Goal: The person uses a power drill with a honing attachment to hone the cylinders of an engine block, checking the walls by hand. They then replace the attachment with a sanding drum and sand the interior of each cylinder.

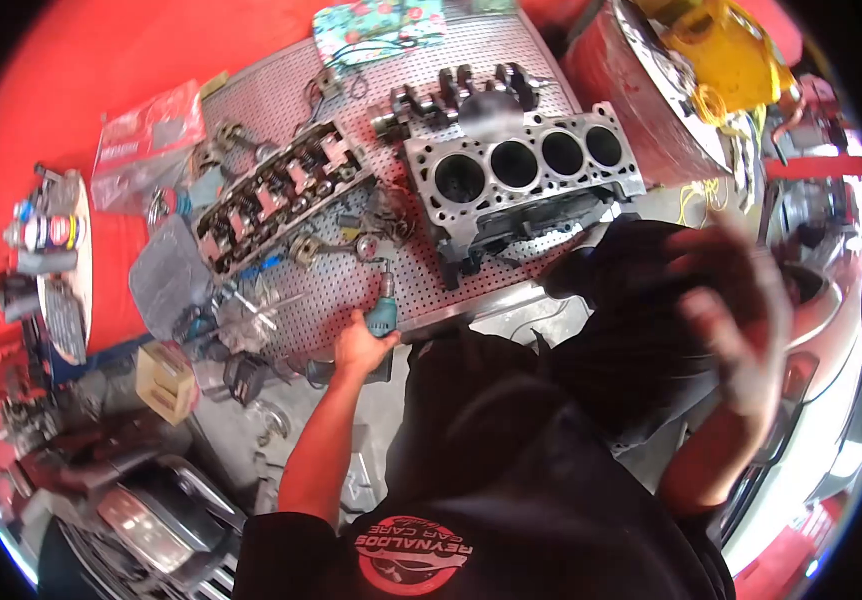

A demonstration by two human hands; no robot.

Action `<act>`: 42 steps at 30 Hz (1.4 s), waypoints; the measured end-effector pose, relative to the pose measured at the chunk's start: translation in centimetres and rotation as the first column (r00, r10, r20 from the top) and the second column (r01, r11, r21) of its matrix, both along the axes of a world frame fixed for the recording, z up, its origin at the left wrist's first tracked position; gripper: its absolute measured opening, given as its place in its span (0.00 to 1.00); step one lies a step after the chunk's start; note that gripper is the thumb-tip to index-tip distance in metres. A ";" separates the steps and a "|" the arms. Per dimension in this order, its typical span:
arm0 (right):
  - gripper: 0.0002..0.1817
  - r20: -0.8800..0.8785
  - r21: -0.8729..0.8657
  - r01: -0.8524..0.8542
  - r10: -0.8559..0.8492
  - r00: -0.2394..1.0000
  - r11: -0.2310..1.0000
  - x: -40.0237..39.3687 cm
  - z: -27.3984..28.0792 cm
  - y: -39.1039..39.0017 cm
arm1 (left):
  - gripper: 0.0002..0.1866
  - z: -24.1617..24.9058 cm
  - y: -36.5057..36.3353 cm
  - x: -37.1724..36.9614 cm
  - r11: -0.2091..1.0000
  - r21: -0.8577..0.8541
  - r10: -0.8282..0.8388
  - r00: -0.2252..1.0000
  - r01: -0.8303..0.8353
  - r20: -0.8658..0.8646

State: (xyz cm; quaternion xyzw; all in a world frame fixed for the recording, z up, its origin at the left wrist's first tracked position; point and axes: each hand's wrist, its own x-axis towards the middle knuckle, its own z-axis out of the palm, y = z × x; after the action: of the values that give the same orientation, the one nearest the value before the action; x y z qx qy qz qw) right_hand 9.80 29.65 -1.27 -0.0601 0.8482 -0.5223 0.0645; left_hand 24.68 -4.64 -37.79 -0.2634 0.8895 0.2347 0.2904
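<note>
My left hand (359, 348) is wrapped round the body of a teal power drill (382, 316) at the table's near edge. The drill's chuck points away from me, towards a connecting rod (331, 247) on the perforated table top. My right hand (741, 320) is raised off to the right, smeared by motion, with thumb and fingers apart and nothing visible in it. Beyond the drill to the right sits a grey engine block (531, 165) with its row of cylinder bores facing up. A cylinder head (286, 198) lies to the left.
A crankshaft (461, 95) lies behind the block. Loose metal parts and tools (251, 305) crowd the table's left side, near a grey pad (173, 270). A cardboard box (165, 382) is at lower left. A large drum (641, 100) stands at the back right, with a yellow container (731, 55) on it.
</note>
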 end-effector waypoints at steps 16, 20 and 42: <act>0.22 -0.126 -0.210 0.433 -0.464 0.877 0.877 -2.1 -3.2 11.2 | 0.43 -4.6 1.5 -5.0 0.945 -0.256 -0.204 0.979 0.202 0.019; 0.20 -0.120 -0.270 0.453 -0.496 0.860 0.850 -2.3 -3.3 10.5 | 0.35 2.0 0.3 -9.6 0.961 -0.266 -0.138 0.967 0.079 -0.213; 0.21 0.024 -0.224 0.581 -0.592 0.806 0.782 -0.5 -4.6 10.3 | 0.28 19.8 13.6 -38.9 -0.740 -0.429 -0.670 -0.622 0.518 0.405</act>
State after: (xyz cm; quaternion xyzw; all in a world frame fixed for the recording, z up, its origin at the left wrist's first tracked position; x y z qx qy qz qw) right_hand 9.29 39.94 -5.85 0.1870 0.7627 -0.6056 -0.1285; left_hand -14.22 8.99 -17.96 0.6549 0.6364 -0.3922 0.1111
